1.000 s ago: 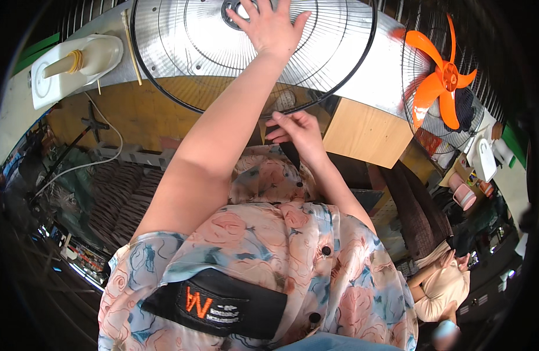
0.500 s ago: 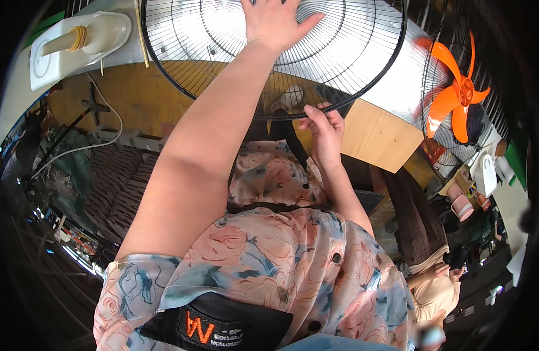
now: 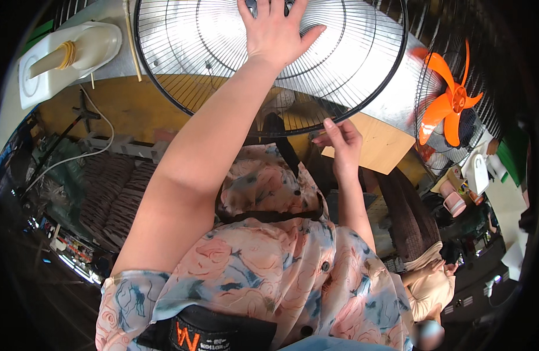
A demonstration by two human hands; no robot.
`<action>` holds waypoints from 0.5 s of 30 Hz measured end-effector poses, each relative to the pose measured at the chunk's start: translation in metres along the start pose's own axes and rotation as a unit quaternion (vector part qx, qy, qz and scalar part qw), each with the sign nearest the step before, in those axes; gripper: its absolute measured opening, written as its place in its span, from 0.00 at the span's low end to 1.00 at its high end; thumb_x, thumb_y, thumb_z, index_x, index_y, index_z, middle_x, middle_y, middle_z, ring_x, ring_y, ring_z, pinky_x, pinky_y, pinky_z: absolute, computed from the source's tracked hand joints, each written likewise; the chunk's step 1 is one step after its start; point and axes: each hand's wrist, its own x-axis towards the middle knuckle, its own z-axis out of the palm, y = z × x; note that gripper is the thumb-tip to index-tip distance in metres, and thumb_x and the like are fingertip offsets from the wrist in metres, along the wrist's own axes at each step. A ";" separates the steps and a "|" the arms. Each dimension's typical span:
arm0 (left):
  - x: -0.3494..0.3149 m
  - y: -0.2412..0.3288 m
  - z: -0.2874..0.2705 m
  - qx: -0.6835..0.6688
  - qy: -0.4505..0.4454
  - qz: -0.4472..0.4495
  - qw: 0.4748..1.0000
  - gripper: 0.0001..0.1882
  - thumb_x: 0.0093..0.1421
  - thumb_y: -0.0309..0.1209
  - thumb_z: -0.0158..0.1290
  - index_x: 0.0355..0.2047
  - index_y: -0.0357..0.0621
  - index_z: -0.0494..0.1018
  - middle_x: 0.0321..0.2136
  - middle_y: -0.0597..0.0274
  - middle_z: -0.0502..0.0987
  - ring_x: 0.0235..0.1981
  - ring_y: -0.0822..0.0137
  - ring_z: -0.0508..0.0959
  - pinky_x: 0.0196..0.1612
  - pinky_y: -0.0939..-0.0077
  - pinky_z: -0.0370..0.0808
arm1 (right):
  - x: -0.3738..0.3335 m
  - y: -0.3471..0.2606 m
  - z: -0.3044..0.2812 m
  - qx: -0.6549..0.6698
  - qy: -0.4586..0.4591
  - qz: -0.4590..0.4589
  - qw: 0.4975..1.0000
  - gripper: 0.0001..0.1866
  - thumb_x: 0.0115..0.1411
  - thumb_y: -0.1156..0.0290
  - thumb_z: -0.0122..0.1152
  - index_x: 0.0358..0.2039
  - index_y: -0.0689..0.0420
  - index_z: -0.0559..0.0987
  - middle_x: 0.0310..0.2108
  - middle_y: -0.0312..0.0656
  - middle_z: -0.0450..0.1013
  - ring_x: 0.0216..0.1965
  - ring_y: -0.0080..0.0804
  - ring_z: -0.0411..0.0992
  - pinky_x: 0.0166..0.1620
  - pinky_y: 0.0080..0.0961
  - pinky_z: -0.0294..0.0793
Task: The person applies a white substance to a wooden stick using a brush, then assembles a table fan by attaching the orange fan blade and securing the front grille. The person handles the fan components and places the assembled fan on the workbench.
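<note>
A round fan guard (image 3: 223,58) of thin dark wires inside a thick black rim lies at the top of the head view, overhanging the worktop's near edge. My left hand (image 3: 275,38) lies flat near its middle, fingers spread wide. Dark parts show between those fingers; what they are is hard to make out. At the rim's near right side is my right hand (image 3: 346,143). Its thumb tip touches the rim and its other fingers are curled, partly hidden.
Orange fan blades (image 3: 456,99) stand at the right in another wire guard. A white container (image 3: 71,55) with a tan neck is at the left. Beside my right hand is a wooden board (image 3: 375,143). Another person (image 3: 430,289) appears at the lower right, past a pink mug (image 3: 453,203).
The whole scene sits a little lower in view. My right hand has shifted rightward along the guard's rim, with its grip looking looser. My left hand stays spread on the guard.
</note>
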 end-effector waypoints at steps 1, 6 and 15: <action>0.000 0.000 0.000 -0.005 -0.007 -0.002 1.000 0.40 0.62 0.58 0.51 0.71 0.61 0.56 0.72 0.41 0.46 0.73 0.42 0.44 0.68 0.29 0.43 | 0.004 -0.003 -0.003 0.007 -0.013 -0.021 1.000 0.16 0.61 0.61 0.71 0.32 0.61 0.77 0.24 0.39 0.76 0.24 0.26 0.78 0.30 0.20 0.76; 0.000 -0.002 0.001 -0.005 -0.006 0.005 1.000 0.38 0.62 0.57 0.50 0.71 0.67 0.57 0.72 0.41 0.45 0.73 0.40 0.44 0.68 0.28 0.43 | 0.016 -0.006 -0.002 0.047 0.005 -0.025 0.999 0.11 0.61 0.67 0.70 0.34 0.61 0.79 0.25 0.38 0.76 0.21 0.25 0.76 0.28 0.20 0.75; 0.003 -0.001 -0.001 0.021 -0.015 0.007 1.000 0.37 0.63 0.59 0.49 0.71 0.68 0.56 0.73 0.41 0.44 0.73 0.40 0.43 0.68 0.27 0.42 | 0.007 -0.002 0.004 0.174 0.012 -0.055 0.983 0.04 0.57 0.78 0.66 0.31 0.59 0.79 0.25 0.37 0.76 0.20 0.24 0.70 0.26 0.20 0.69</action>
